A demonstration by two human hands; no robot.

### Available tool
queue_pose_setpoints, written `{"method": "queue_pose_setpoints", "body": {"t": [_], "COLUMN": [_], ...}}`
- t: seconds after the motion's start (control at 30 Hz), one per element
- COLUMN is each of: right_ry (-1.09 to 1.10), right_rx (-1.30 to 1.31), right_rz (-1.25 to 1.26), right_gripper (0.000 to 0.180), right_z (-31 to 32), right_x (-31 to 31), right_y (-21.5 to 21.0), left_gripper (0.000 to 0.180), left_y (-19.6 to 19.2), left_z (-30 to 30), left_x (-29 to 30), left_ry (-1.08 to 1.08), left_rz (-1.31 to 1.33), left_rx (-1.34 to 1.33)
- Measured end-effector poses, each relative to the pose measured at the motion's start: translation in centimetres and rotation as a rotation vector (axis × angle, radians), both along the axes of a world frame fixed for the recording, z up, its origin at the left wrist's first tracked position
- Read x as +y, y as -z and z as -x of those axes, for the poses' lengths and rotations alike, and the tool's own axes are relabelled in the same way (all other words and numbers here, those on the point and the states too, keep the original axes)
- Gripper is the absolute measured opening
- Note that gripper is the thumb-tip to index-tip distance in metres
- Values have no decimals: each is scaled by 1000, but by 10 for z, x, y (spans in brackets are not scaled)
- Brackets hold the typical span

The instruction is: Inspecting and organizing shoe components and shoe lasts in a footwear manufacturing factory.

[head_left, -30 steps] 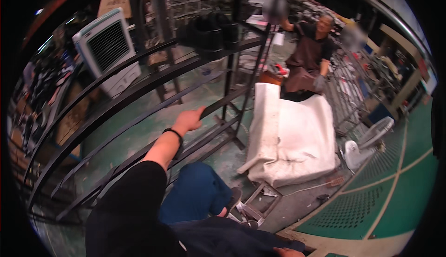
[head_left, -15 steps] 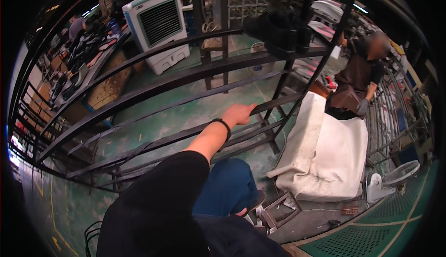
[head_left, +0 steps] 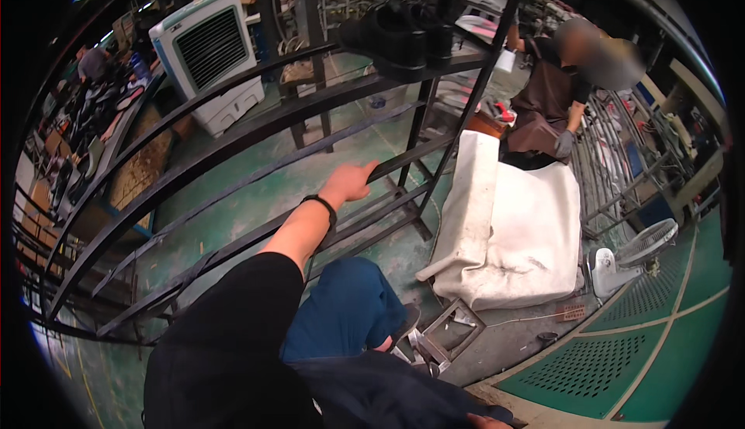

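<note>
We have left hand (head_left: 349, 181) grasping bar of dark metal rack (head_left: 310, 103). Rack stands ahead and to left of us: long, slender, near-black rails in tiers, dull surface, one lower rail greyer, all bowed by lens. Pair of black shoes (head_left: 396, 41) rests on upper rails near right-hand upright. Our right hand (head_left: 487, 422) barely shows at lower edge; we cannot tell its state.

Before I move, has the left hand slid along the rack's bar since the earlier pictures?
No: judged against the upright post, the left hand shows no visible slide either way along the bar.
</note>
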State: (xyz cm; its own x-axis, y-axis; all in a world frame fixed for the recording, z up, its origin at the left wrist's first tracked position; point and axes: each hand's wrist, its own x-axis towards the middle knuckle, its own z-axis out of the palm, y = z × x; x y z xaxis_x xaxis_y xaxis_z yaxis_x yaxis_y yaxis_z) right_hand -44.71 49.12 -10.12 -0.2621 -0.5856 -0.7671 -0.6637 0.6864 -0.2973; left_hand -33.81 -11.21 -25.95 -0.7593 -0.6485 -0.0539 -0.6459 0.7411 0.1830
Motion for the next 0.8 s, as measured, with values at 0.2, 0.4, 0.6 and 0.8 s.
{"method": "queue_pose_setpoints", "body": {"t": [0.2, 0.4, 0.6, 0.8], "right_ry": [18, 17, 4, 0], "right_rx": [-11, -5, -10, -7], "right_rz": [2, 22, 58, 63], "right_gripper": [56, 56, 56, 56], "right_z": [-1, -3, -3, -4], "right_x": [5, 8, 5, 6], "right_y": [1, 1, -2, -4], "left_gripper": [72, 73, 75, 75], "left_y": [6, 6, 10, 5], "left_z": [2, 6, 2, 4], "left_x": [6, 6, 0, 5], "left_ry": [-15, -18, -15, -29], "left_rz": [-9, -15, 3, -22], "left_rx": [-12, -1, -1, -13]}}
